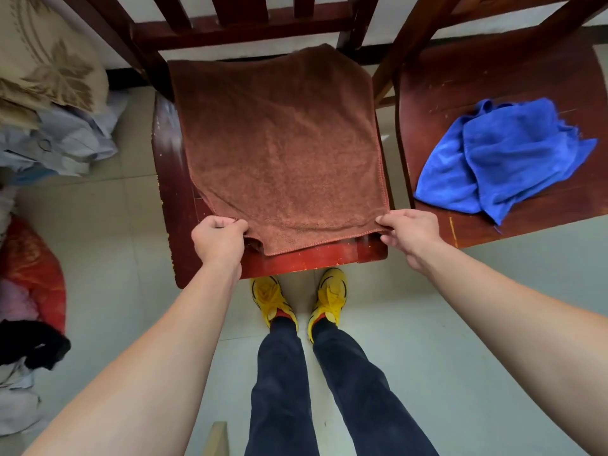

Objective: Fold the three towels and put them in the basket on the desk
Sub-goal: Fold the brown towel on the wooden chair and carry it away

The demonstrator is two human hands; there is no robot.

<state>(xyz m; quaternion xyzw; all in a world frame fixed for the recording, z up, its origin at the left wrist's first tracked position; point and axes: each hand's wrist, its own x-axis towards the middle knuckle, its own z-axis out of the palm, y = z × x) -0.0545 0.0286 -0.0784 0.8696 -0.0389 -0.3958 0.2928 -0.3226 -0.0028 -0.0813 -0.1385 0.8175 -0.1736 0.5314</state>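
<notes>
A brown towel [279, 143] lies spread flat over the seat of a dark red wooden chair [171, 179] straight in front of me. My left hand [218, 240] pinches its near left corner, and my right hand [406, 233] pinches its near right corner, just above the seat's front edge. A crumpled blue towel [503, 159] lies on the seat of a second wooden chair [460, 80] to the right. No third towel, basket or desk is in view.
Piles of clothes and bedding [49, 103] crowd the floor at the left, with a red bundle [29, 274] and a black garment [29, 347] lower down. My legs and yellow shoes [329, 297] stand on pale floor tiles close to the chair's front.
</notes>
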